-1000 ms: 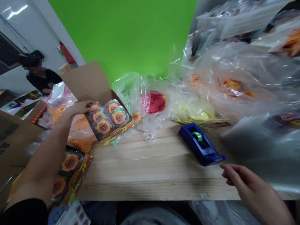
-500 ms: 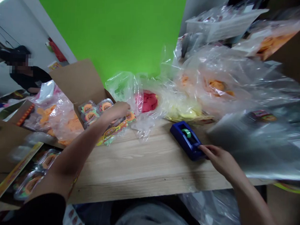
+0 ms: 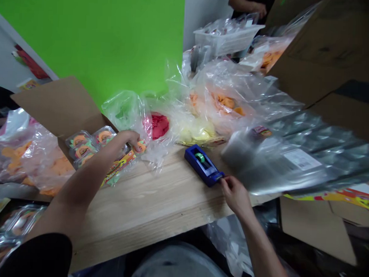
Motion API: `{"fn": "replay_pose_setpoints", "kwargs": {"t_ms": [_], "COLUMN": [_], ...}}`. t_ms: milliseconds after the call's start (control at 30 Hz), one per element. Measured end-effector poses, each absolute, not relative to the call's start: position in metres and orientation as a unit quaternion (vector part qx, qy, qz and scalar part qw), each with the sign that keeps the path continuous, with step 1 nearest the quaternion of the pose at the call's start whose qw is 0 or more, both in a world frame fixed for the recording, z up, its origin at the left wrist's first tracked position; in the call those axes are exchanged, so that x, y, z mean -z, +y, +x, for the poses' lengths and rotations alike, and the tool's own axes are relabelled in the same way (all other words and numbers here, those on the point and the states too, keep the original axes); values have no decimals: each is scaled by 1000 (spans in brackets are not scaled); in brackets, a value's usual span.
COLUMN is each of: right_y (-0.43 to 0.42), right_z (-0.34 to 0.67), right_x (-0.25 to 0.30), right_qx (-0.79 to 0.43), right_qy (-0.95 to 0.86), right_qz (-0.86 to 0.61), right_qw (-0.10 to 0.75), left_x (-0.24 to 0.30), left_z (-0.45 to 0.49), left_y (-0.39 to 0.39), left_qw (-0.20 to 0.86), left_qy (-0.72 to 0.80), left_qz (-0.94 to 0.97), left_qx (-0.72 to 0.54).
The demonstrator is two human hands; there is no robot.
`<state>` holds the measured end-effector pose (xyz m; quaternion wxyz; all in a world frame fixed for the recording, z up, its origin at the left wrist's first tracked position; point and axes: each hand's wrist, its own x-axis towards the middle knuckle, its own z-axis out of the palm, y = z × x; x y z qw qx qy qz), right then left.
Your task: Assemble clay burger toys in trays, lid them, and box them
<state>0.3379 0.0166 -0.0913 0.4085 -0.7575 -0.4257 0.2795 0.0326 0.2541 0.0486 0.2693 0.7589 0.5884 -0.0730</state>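
Observation:
My left hand (image 3: pixel 126 139) reaches across the wooden table (image 3: pixel 158 202) and rests curled on the right end of a clear blister pack of orange toys (image 3: pixel 90 145) on a printed card. My right hand (image 3: pixel 235 193) sits at the near end of a blue tape dispenser (image 3: pixel 203 165) with a green roll. Its fingertips are pinched together at the cutter end; what they pinch is too small to make out.
An open cardboard box flap (image 3: pixel 57 105) stands behind the blister pack. Plastic bags of red (image 3: pixel 159 125), yellow (image 3: pixel 195 133) and orange (image 3: pixel 228 103) items crowd the back. Clear bags (image 3: pixel 289 158) and cardboard (image 3: pixel 323 50) lie right. Another person's hand (image 3: pixel 258 8) shows at top.
My left hand slid from the blister pack's left end to its right end. My right hand came forward to the tape dispenser's near end. The view swung to the right.

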Motion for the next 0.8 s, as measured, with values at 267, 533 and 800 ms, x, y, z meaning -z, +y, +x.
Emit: {"fn": "replay_pose_setpoints", "kwargs": {"t_ms": [267, 533, 800], "right_y": [20, 6, 7], "right_z": [335, 336, 343], "right_x": [84, 63, 84], "right_qx": [-295, -318, -315], "right_qy": [-399, -401, -388], "right_qz": [-770, -752, -783], "right_qw": [401, 416, 370], "left_x": [-77, -97, -104], "left_z": [32, 33, 30], "left_y": [237, 164, 124], "left_qw": [338, 506, 584], "left_qy": [562, 499, 501], "left_qz": [754, 670, 579], "left_qx": [-43, -216, -272]}}
